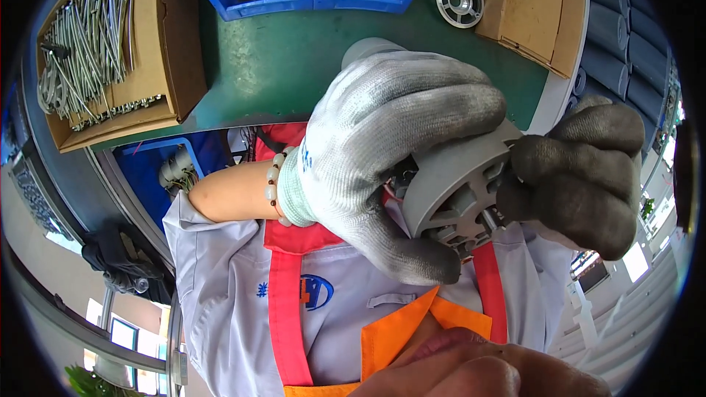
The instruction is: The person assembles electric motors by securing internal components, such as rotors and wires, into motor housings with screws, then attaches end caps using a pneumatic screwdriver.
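Both my hands wear grey-white work gloves, darkened at the fingers. My left hand (401,154) wraps round a grey metal motor (441,195), its thumb below and its fingers over the top. The motor is tilted, and its slotted end cover with a short shaft (491,220) faces right. My right hand (581,173) is closed, thumb and fingers pressed at the right rim of that end cover. Anything small between those fingertips is hidden. Past my left knuckles a smooth grey rounded piece (368,49) shows; I cannot tell whether it is a separate part.
A cardboard box (184,44) of long metal bolts lies at the left of the green table (250,66). Two joined blue bins (316,4) hold metal rings. Round metal covers (460,1) lie beside another cardboard box (529,11). A blue crate (151,176) is below the table edge.
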Motion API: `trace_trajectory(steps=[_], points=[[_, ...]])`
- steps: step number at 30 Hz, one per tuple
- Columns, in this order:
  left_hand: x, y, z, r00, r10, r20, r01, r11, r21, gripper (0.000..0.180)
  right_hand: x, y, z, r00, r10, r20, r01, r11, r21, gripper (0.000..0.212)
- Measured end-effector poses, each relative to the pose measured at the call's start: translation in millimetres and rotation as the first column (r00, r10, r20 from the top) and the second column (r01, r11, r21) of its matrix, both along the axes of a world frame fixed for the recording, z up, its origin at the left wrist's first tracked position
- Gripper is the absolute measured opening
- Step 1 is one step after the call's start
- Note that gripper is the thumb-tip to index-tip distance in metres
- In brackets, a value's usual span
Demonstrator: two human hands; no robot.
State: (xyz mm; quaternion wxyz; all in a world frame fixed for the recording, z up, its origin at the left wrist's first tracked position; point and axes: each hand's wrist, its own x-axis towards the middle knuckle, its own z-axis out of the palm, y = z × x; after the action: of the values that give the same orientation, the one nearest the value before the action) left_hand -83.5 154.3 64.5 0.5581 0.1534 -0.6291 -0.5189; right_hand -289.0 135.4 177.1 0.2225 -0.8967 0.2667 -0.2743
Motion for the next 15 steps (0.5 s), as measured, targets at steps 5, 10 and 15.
trace_trajectory(steps=[5, 10, 15], points=[[6, -6, -8, 0.999, -0.02, 0.043, 0.022, 0.999, -0.035, 0.116, -2, -3, -13, 0.999, 0.011, 0.036, -0.013, 0.999, 0.043, 0.041], [7, -9, 3, 0.995, -0.096, -0.038, 0.093, 0.993, -0.077, 0.111, -1, -11, 17, 0.988, 0.115, -0.104, -0.124, 0.989, -0.084, 0.029], [-1, 6, 17, 0.992, 0.054, 0.111, -0.081, 0.964, 0.254, 0.078, -1, -23, 32, 0.979, 0.087, -0.182, -0.101, 0.992, -0.069, 0.038]])
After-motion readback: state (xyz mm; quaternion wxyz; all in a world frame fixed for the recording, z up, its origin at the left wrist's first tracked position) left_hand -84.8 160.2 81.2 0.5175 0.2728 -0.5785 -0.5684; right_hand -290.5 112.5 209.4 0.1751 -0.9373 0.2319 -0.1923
